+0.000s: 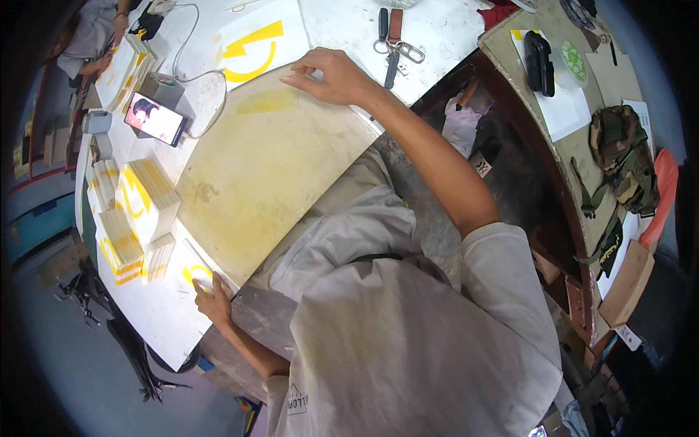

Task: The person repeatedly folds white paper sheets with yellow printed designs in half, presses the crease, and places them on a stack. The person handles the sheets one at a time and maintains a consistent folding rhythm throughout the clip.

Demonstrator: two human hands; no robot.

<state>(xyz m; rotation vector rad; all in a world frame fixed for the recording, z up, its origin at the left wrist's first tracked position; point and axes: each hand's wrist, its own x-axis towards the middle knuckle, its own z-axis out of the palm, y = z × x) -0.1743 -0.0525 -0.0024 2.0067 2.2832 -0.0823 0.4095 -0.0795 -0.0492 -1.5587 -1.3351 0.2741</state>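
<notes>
Many printed cards [142,200] are stacked beyond the left hand [211,297], pressed flat on one small card [195,275]; the right hand [328,75], fingers together, is rested on the board [269,175].

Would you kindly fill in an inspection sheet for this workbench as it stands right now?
Surface: white worktable, stained with yellow marks.
Job's things: large yellowed board lying flat; a white sheet with a yellow printed shape beyond it; a small yellow-marked piece near the table edge.
Clutter: stacks of white-and-yellow pieces, a phone with its screen lit, keys on a strap.
Hands: right hand rests fingertips on the board's far edge; left hand touches the small piece; neither grips anything.
Cables: a white cable runs from the phone across the table.
Surroundings: side bench with a camouflage cap; another person's hand at the far left.
</notes>
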